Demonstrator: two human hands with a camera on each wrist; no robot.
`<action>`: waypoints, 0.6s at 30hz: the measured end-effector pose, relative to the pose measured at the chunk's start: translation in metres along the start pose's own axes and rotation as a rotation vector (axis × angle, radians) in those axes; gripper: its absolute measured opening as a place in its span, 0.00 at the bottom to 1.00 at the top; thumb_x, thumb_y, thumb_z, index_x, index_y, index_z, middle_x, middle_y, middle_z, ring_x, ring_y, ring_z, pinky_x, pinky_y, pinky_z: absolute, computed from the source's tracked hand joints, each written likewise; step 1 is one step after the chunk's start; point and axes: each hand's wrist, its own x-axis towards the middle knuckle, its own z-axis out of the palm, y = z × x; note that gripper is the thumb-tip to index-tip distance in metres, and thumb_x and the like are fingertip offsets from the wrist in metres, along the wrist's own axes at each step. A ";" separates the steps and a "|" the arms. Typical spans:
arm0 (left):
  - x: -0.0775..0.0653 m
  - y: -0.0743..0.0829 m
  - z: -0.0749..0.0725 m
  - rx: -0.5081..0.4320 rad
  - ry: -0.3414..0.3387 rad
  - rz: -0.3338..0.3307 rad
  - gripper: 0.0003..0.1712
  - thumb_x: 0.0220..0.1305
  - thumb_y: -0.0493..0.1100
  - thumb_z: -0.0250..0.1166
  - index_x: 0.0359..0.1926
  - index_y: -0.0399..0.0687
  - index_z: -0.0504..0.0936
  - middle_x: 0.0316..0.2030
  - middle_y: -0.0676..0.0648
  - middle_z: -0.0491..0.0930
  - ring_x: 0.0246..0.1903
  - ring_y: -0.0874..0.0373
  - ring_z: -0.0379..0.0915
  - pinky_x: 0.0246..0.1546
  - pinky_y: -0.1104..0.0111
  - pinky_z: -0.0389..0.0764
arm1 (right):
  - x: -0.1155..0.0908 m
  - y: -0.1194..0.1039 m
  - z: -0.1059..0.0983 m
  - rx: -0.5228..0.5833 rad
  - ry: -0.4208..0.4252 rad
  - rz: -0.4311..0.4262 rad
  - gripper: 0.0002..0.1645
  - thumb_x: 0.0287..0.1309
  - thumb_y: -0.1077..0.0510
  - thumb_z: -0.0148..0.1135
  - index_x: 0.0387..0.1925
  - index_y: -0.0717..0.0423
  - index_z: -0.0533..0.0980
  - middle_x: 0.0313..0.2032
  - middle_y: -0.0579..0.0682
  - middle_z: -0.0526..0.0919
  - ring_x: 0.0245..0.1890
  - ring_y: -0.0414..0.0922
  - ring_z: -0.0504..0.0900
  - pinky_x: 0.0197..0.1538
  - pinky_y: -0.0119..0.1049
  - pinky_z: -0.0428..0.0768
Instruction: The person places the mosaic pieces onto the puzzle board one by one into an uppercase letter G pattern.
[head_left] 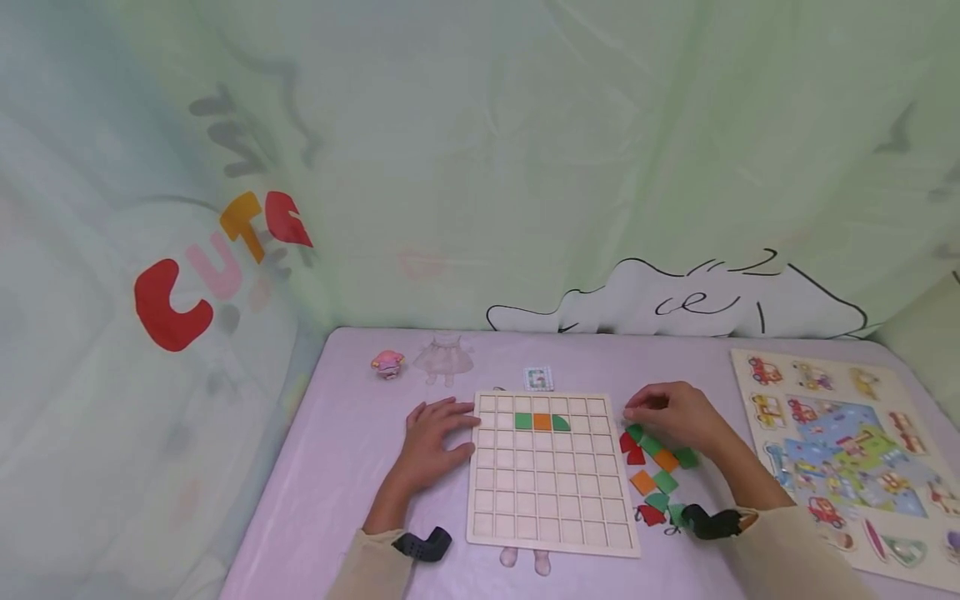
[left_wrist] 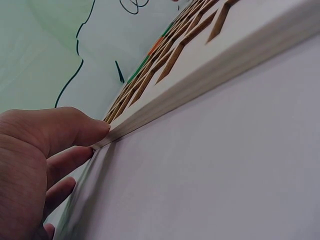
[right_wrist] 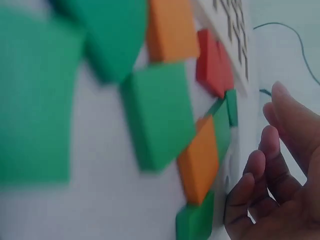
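Note:
A pale wooden grid board (head_left: 555, 483) lies on the table. A green square (head_left: 523, 422), an orange square (head_left: 542, 422) and a green quarter-round piece (head_left: 560, 423) sit side by side in one of its upper rows. My left hand (head_left: 437, 443) rests at the board's left edge, thumb and fingertips touching the rim in the left wrist view. Right of the board, my right hand (head_left: 678, 417) hovers by the loose pieces, among them a red piece (right_wrist: 215, 62), an orange square (right_wrist: 200, 160) and a green square (right_wrist: 160, 110). Its fingers are loosely bent, with no piece visible between them.
A wooden picture puzzle board (head_left: 840, 458) lies at the far right. Toward the back stand a small pink toy (head_left: 387, 363) and a little patterned square (head_left: 537, 378). Printed cloth (head_left: 480, 167) hangs behind the table.

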 end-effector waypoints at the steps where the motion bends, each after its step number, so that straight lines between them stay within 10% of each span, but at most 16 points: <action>1: 0.000 0.000 0.000 0.000 0.002 0.001 0.20 0.60 0.47 0.71 0.55 0.59 0.86 0.65 0.54 0.78 0.73 0.49 0.64 0.73 0.39 0.48 | -0.001 0.002 -0.001 -0.012 -0.003 -0.005 0.17 0.61 0.44 0.71 0.42 0.51 0.86 0.37 0.47 0.85 0.42 0.48 0.76 0.41 0.36 0.78; 18: 0.000 0.001 -0.001 -0.006 0.018 0.009 0.20 0.58 0.46 0.73 0.53 0.58 0.87 0.64 0.52 0.80 0.71 0.47 0.66 0.71 0.37 0.50 | -0.005 0.019 -0.006 0.016 -0.067 0.024 0.21 0.59 0.43 0.72 0.47 0.53 0.86 0.35 0.49 0.80 0.42 0.48 0.74 0.38 0.37 0.73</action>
